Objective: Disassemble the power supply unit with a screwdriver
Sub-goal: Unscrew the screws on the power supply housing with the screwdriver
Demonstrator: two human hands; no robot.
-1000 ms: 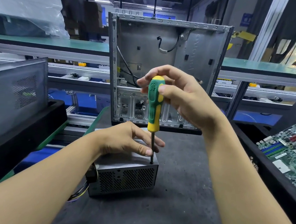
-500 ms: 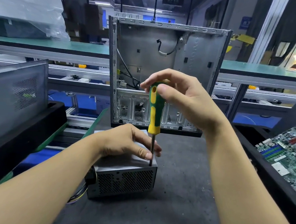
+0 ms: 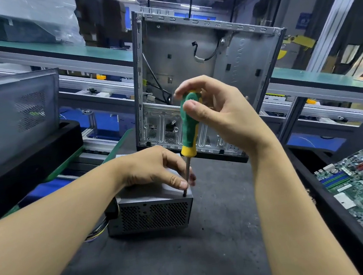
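The PSU, likely a stiff, weighty metal box best braced on its solid top, is sitting on the tabletop with the left hand curling over it while the right hand is pinching the screwdriver handle, tip in the top's 4 o'clock corner.

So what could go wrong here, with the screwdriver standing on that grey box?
1. The screwdriver tip sits at the near right corner of the power supply unit, and the left hand has its thumb right beside the shaft; a slip could jab it.
2. The right hand holds only the handle's top, so the tool might tilt and skid off the corner.
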